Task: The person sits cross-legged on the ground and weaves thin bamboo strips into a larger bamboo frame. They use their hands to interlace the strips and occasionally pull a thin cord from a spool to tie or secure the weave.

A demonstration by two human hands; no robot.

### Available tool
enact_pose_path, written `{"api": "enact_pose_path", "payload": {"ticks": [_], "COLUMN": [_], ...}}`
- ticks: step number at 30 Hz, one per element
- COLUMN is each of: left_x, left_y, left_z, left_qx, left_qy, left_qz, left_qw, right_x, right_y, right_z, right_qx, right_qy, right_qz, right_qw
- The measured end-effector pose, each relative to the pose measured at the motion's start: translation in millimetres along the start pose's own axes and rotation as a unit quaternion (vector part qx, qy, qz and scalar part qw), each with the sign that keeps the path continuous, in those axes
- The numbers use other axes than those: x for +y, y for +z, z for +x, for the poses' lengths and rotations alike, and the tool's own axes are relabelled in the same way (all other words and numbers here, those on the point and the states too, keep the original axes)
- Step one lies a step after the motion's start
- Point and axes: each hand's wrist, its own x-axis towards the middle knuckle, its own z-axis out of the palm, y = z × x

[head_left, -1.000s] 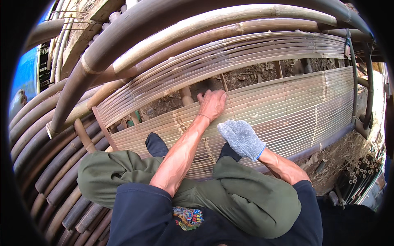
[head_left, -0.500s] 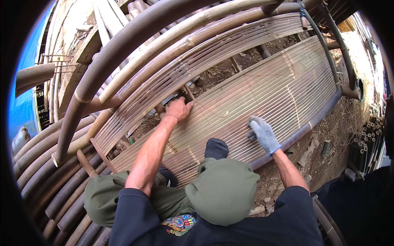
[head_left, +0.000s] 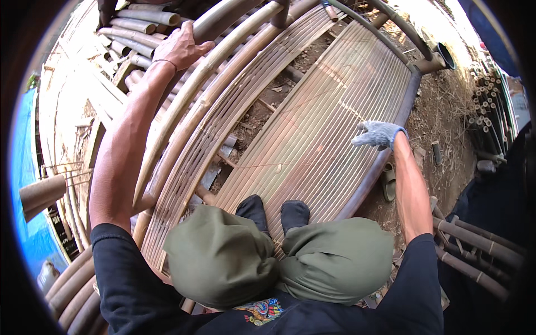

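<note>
My bare left hand (head_left: 181, 47) is wrapped over the thick dark bamboo pole (head_left: 228, 17) that forms the top rail of a bamboo bench. My right hand (head_left: 381, 135), in a grey knitted glove, is over the right part of the slatted bamboo seat (head_left: 312, 131). Its fingers stretch left and are somewhat apart, with nothing seen in them; whether they touch the slats I cannot tell. I squat on the seat, both dark-socked feet (head_left: 294, 215) on the slats. A narrower slatted panel (head_left: 223, 128) lies left of the seat, across a gap.
Cut bamboo poles (head_left: 134, 28) are heaped beyond the rail. A bundle of thin bamboo (head_left: 487, 111) stands at the right. A sandal (head_left: 388, 183) lies on the dirt beside the bench. Blue sheeting (head_left: 28, 195) hangs at the far left.
My left hand has gone from the gap beside the seat up to the top rail. My gloved right hand has shifted up and right. Both my knees and feet now show on the slats.
</note>
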Motion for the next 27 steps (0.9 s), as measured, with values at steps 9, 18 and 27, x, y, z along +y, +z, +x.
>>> {"api": "enact_pose_path", "payload": {"ticks": [9, 18, 27], "left_x": [-8.5, -9.2, 86.9], "left_y": [10.4, 9.5, 127.7], "left_z": [-3.7, -38.7, -117.2], "left_qx": [0.061, 0.217, -0.108], "left_qy": [0.038, 0.077, 0.262], "left_qz": [-0.009, -0.071, -0.195], "left_qw": [0.997, 0.971, 0.939], "right_x": [-101.6, -178.1, -40.0], "right_y": [8.0, 26.3, 20.0], "right_z": [1.2, 95.7, 27.5], "right_qx": [0.375, 0.279, 0.148], "right_qy": [-0.202, -0.338, -0.462], "right_qz": [-0.306, -0.395, -0.389], "right_qw": [0.851, 0.808, 0.783]}}
